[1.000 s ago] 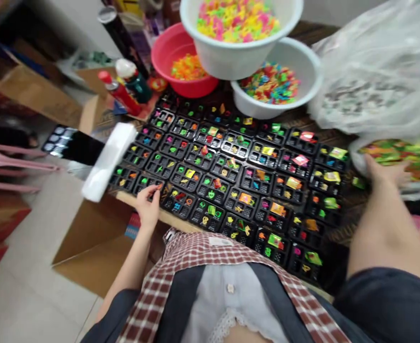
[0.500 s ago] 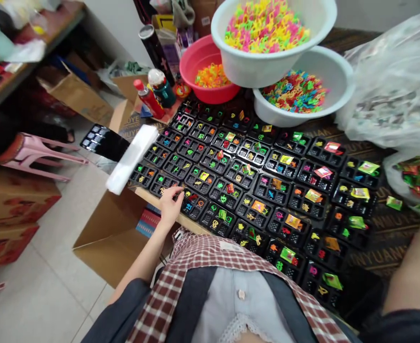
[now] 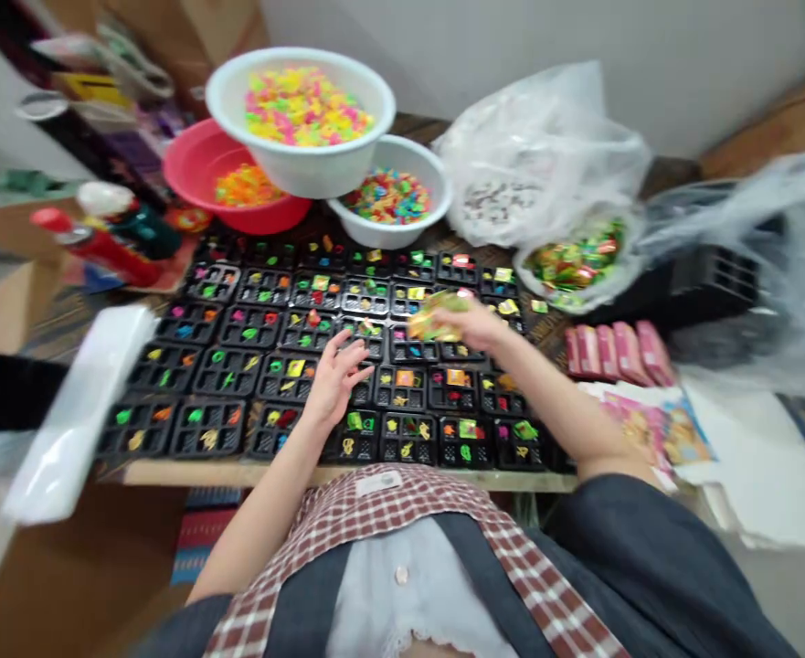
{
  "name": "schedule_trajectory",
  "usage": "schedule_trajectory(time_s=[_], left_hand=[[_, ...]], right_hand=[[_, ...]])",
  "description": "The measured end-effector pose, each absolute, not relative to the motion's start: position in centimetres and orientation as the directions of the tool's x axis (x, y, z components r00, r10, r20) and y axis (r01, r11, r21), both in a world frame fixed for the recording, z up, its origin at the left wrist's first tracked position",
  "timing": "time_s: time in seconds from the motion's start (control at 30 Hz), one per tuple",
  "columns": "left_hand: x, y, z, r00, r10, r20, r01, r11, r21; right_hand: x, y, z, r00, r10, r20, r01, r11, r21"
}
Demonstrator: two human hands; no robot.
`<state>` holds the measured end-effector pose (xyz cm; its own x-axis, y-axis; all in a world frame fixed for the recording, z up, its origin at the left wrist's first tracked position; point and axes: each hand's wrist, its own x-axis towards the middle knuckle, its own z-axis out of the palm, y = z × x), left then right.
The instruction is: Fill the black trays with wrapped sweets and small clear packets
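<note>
Rows of black compartment trays (image 3: 306, 366) cover the table, holding small bright pieces and small coloured packets. My right hand (image 3: 474, 324) is shut on a blurred bunch of green and yellow packets (image 3: 436, 315) above the trays' middle. My left hand (image 3: 333, 379) hovers low over the front trays, fingers spread and nothing in them. Beyond the trays, a clear plastic bag of green wrapped packets (image 3: 573, 260) lies near my right hand. A white bowl of pink and yellow pieces (image 3: 299, 178) sits on top of a red basin (image 3: 196, 155) and a second white bowl (image 3: 402, 224).
A red-capped bottle (image 3: 100, 256) stands at the far left. A white plastic roll (image 3: 79, 411) juts out over the left edge. Pink packs (image 3: 611, 352) and printed papers (image 3: 662, 434) lie to the right. Large plastic bags (image 3: 539, 155) stand behind. The wooden table edge (image 3: 347, 475) runs in front.
The view has swung, shifting the table leftward. My right hand has left the bag and is over the trays holding packets. My left hand has moved from the front edge further onto the trays.
</note>
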<state>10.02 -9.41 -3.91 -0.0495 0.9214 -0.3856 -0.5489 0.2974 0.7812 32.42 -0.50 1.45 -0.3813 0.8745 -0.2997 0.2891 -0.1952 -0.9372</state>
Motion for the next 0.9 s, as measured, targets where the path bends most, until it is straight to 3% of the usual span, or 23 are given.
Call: schedule_trajectory(time_s=[0.07, 0.13, 0.27, 0.4, 0.57, 0.73, 0.83, 0.9], left_hand=[[11.5, -8.9, -3.8, 0.021, 0.928, -0.372, -0.569, 0.317, 0.759], [12.5, -8.8, -4.1, 0.033, 0.930, -0.365, -0.591, 0.313, 0.744], [12.7, -9.0, -5.3, -0.057, 0.903, -0.426, -0.678, 0.278, 0.681], [12.0, -8.9, -6.5, -0.052, 0.850, -0.525, -0.777, 0.296, 0.556], [11.8, -8.7, -7.5, -0.010, 0.797, -0.603, -0.824, 0.335, 0.457], [11.7, -8.8, -7.6, 0.084, 0.841, -0.535, -0.808, 0.371, 0.457], [11.1, -9.0, -7.6, 0.156, 0.837, -0.525, -0.787, 0.427, 0.446], [10.6, -9.1, -7.8, 0.173, 0.836, -0.520, -0.758, 0.450, 0.472]], right_hand=[[29.8, -1.9, -0.7, -0.529, 0.791, -0.306, 0.287, -0.173, -0.942], [27.0, -2.8, -2.1, -0.665, 0.707, -0.241, 0.304, -0.039, -0.952], [23.0, -3.8, -2.4, -0.672, 0.729, -0.129, 0.472, 0.287, -0.834], [21.7, -4.9, -1.3, -0.655, 0.752, -0.077, 0.596, 0.451, -0.664], [21.8, -6.0, -0.8, -0.653, 0.745, -0.135, 0.709, 0.540, -0.453], [24.2, -5.7, -0.2, -0.768, 0.640, -0.025, 0.533, 0.616, -0.580], [28.1, -3.3, -0.7, -0.665, 0.745, 0.053, 0.554, 0.539, -0.634], [32.6, -0.6, -1.7, -0.466, 0.881, 0.081, 0.685, 0.417, -0.597]])
